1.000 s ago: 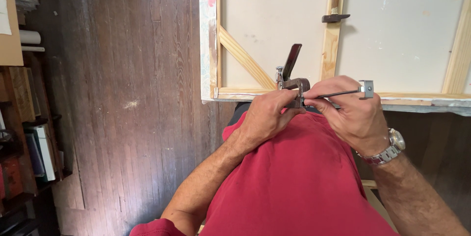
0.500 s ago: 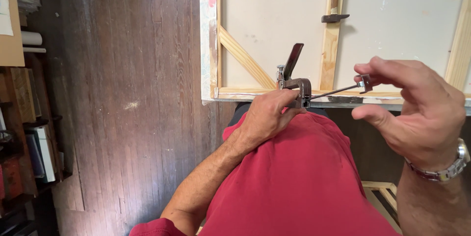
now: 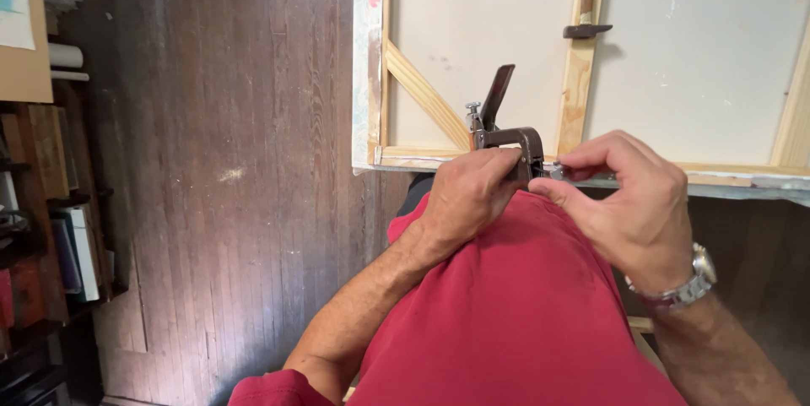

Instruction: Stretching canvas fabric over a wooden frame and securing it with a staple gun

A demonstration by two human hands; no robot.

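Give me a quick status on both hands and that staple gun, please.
Left hand gripping the brown staple gun at the canvas frame edge. Right hand pinching its rear end. Nothing in the way.

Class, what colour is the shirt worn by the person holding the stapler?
Red shirt, seen best in the head view.

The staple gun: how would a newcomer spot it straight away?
Find the big stretched canvas lying back-up on the dark wood floor. At its near edge, the left hand grips a dark metal staple gun. Its raised lever handle marks it out; nothing else nearby is metal and hand-held.
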